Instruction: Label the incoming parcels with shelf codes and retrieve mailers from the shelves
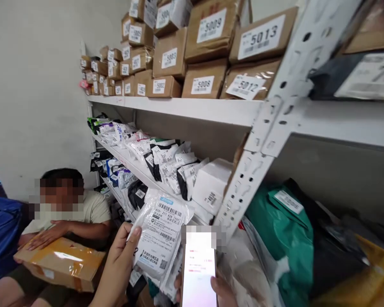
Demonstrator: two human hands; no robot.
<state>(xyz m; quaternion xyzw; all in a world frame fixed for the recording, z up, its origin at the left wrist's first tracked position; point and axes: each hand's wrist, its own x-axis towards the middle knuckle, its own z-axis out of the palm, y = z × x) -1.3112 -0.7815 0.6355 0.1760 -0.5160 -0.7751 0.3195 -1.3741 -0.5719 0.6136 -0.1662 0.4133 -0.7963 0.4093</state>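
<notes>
My left hand (123, 251) pinches the left edge of a white plastic mailer (163, 232), holding it up in front of the shelves. A printed shipping label with barcodes and a QR code faces me on it. Just to its right, my right hand (222, 290) grips a smartphone (199, 273), thumb on its right side and fingertips at its left edge. The phone's lit screen is mostly white with small red lines; its top is blurred out. The phone's upper left lies close to the mailer's lower right side.
A white metal rack (249, 170) holds labelled cardboard boxes (169, 59) above and rows of mailers (166, 162) below. A white box (213, 183) stands by the post. Right of it lies a green bag (284, 238). At left, a seated person (92, 209) holds a taped carton (62, 262).
</notes>
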